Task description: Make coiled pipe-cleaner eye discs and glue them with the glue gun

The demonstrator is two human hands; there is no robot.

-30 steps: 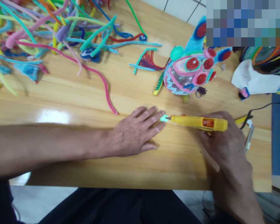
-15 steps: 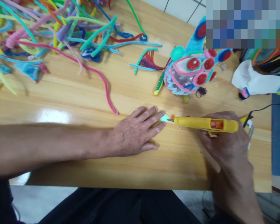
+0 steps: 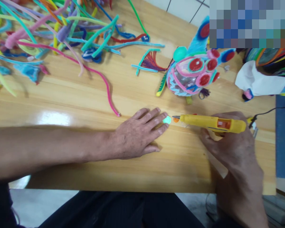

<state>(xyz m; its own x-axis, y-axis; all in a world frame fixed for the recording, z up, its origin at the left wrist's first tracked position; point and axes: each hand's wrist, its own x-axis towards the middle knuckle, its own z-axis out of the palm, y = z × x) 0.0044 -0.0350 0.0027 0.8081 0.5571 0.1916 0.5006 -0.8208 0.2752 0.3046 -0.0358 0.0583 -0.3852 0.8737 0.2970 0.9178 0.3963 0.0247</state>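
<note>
My left hand (image 3: 142, 134) lies flat on the wooden table with its fingers spread. Its fingertips touch a small bright green disc (image 3: 167, 120). Wrapped around a yellow glue gun (image 3: 204, 123), my right hand (image 3: 232, 142) holds it level above the table. The metal nozzle points left, a short way to the right of the green disc. Just under the nozzle is a small orange piece (image 3: 176, 120). Behind them stands a colourful craft creature (image 3: 188, 74) with a clear body, pipe-cleaner trim and red round pieces.
Many coloured pipe cleaners (image 3: 61, 31) are heaped at the back left, and one pink pipe cleaner (image 3: 106, 85) trails toward my left hand. A green and yellow utility knife (image 3: 161, 85) lies by the creature. At right are white paper (image 3: 254, 79) and a black cord (image 3: 270, 109).
The glue gun has moved right and slightly up with my right hand, so its nozzle has come away from the green disc. My left hand has stayed in place.
</note>
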